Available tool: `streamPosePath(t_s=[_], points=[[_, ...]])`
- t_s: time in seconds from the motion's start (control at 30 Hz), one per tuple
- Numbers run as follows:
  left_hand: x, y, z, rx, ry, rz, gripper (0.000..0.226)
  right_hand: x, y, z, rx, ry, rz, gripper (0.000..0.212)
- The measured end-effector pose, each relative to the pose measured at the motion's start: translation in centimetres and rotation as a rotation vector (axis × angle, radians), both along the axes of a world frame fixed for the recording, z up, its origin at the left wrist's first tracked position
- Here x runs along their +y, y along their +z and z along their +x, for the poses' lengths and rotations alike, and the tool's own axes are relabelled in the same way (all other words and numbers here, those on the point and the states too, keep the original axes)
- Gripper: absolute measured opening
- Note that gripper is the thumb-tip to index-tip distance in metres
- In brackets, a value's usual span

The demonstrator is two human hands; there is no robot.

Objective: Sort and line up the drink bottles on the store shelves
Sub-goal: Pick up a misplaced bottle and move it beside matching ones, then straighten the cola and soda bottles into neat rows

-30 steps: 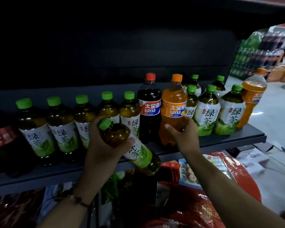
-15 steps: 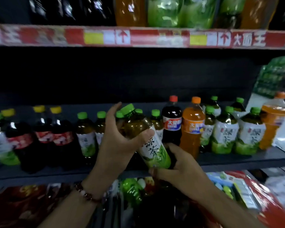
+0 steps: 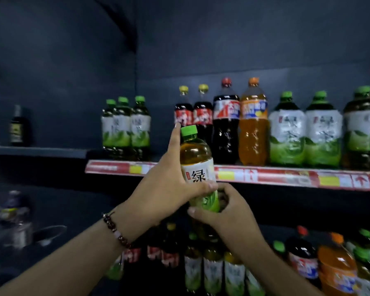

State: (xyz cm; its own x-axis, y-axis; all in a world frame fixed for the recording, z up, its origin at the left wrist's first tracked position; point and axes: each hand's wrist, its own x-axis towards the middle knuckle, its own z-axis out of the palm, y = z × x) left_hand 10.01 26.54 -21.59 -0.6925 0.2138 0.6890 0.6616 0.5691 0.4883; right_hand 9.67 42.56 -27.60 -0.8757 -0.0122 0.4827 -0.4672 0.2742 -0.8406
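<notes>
I hold a green tea bottle with a green cap upright in front of the upper shelf. My left hand grips its body from the left, index finger stretched up beside the cap. My right hand cups and grips its base from below. On the upper shelf stand three small green tea bottles, two dark yellow-capped bottles, a dark cola bottle, an orange soda bottle and large green tea bottles.
The lower shelf holds several green tea bottles, dark bottles, a cola and an orange soda. A lone dark bottle stands on the far left shelf. Blurred items lie at lower left.
Both hands have lifted the green tea bottle from the lower shelf up to the level of the upper shelf and turned it upright. The view has swung upward.
</notes>
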Motion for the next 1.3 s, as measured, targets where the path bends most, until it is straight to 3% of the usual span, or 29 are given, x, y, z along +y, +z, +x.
streamPosePath(t_s=[0.23,0.47,0.6,0.77,0.97,1.03,1.13,1.3], points=[[-5.6,6.8,-3.7,0.189,0.145,0.029,0.122,-7.9,7.4,-5.1,0.226,-0.114,0.175,0.051],[-7.6,10.5,-12.2,0.219,0.168,0.148,0.105,-10.3,13.8,-11.9,0.202,-0.144,0.461,0.047],[-7.6,10.9,-16.7,0.248,0.224,0.047,0.101,-8.4,18.0,-13.2,0.337,-0.285,0.648,0.035],[-6.9,10.1,-20.3,0.261,0.243,0.011,0.09,-6.7,24.0,-14.1,0.465,-0.428,0.872,0.059],[-6.4,9.3,-20.6,0.403,0.64,-0.306,0.087,-7.5,27.4,-18.2,0.476,-0.587,1.182,0.062],[-6.3,9.0,-20.3,0.462,0.744,-0.365,0.086,-8.0,27.4,-19.1,0.438,-0.605,1.217,0.065],[-6.4,8.6,-20.3,0.515,0.82,-0.417,0.084,-8.9,27.3,-19.9,0.366,-0.591,1.221,0.052],[-7.2,8.2,-21.0,0.542,0.749,-0.401,0.083,-8.8,26.6,-18.6,0.509,-0.553,1.11,0.03]])
